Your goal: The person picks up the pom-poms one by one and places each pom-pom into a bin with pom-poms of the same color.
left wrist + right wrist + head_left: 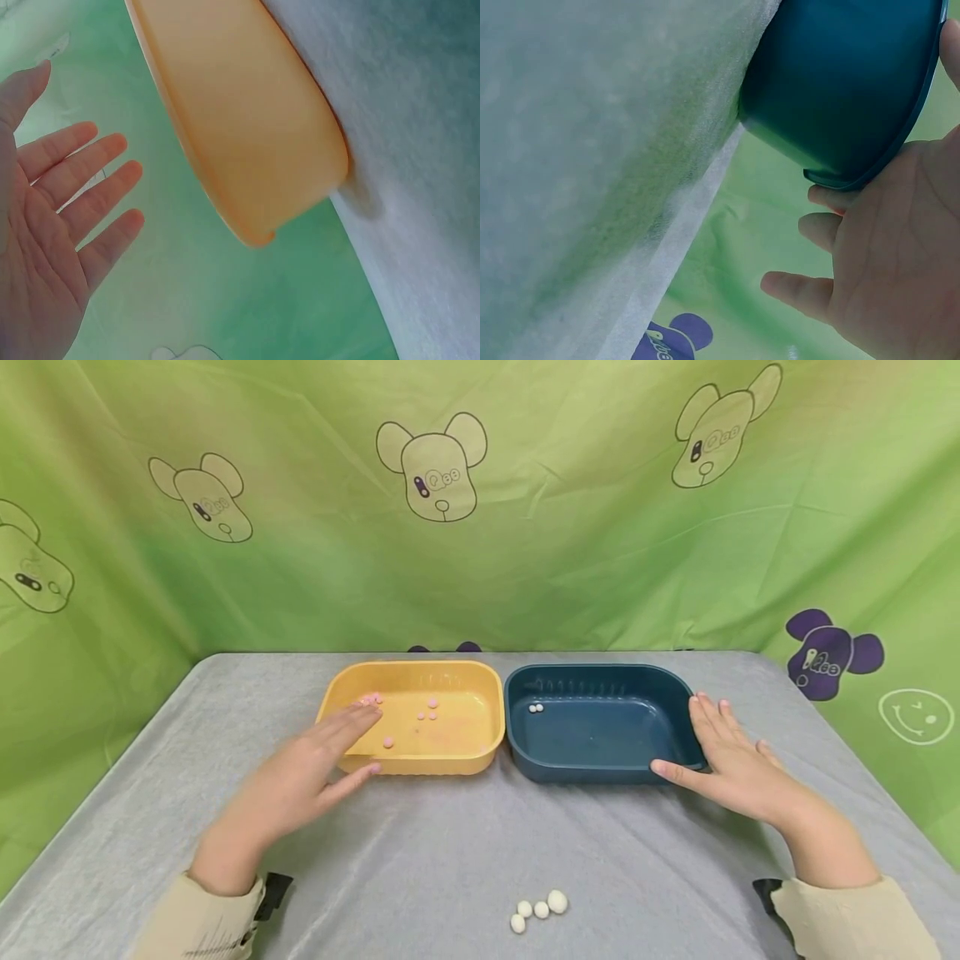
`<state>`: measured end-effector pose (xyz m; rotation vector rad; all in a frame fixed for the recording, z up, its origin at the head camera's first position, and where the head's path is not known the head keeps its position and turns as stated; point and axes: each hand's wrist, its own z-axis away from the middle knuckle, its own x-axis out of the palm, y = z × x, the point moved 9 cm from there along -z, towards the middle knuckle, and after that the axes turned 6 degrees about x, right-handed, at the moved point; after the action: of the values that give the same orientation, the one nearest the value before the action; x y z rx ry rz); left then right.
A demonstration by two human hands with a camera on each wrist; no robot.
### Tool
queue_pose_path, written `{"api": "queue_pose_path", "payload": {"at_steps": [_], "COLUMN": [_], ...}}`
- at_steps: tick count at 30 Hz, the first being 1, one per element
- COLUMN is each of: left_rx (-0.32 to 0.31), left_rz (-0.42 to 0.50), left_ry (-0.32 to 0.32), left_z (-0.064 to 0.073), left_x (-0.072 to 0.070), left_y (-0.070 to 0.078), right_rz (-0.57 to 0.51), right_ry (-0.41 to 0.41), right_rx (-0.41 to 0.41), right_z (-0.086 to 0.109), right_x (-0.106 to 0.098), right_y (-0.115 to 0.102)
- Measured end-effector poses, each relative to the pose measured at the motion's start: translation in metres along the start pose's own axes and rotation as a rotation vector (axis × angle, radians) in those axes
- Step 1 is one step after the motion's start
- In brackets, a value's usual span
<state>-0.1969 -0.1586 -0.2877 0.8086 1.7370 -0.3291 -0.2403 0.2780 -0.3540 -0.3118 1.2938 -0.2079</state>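
Note:
My left hand [303, 772] is held over the left end of a yellow basin [417, 765], its fingers straight and slightly spread. In the left wrist view the palm and fingers stand apart from the basin wall [247, 112]. Several small pink balls [432, 703] lie on the basin floor. My right hand [738, 768] is at the right end of a dark blue basin [592, 768], thumb at the near corner and straight fingers along the side; in the right wrist view it meets the rim [900, 150]. Two small white balls [536, 707] sit inside the blue basin at left.
Several white balls [542, 909] of differing sizes lie close together near the front of the grey cloth-covered table [420, 860]. The two basins stand side by side. A green curtain [555, 577] with printed bear heads hangs behind and along the sides.

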Motion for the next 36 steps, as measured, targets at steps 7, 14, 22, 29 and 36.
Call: {"api": "queue_pose_path", "payload": {"at_steps": [7,14,22,29,36], "left_rx": [0.069,0.141,0.234,0.321,0.376], "left_rz": [-0.045,-0.066,-0.07,-0.054,-0.018], "left_ry": [-0.024,-0.03,-0.025,-0.04,-0.119], "left_z": [-0.008,-0.009,-0.01,-0.011,-0.009], "left_x": [0.006,0.008,0.013,0.027,0.048], "left_y": [0.02,0.044,0.069,0.091,0.112], "right_rz": [-0.007,-0.004,-0.004,-0.005,0.001], "right_ry": [-0.001,-0.004,-0.003,0.0,0.0], "right_rx": [-0.004,-0.006,-0.008,-0.009,-0.019], "right_z": [0.0,0.0,0.001,0.002,0.001], "right_x": [-0.002,-0.001,0.0,0.0,0.001], "right_y": [0.0,0.001,0.002,0.004,0.0]}}
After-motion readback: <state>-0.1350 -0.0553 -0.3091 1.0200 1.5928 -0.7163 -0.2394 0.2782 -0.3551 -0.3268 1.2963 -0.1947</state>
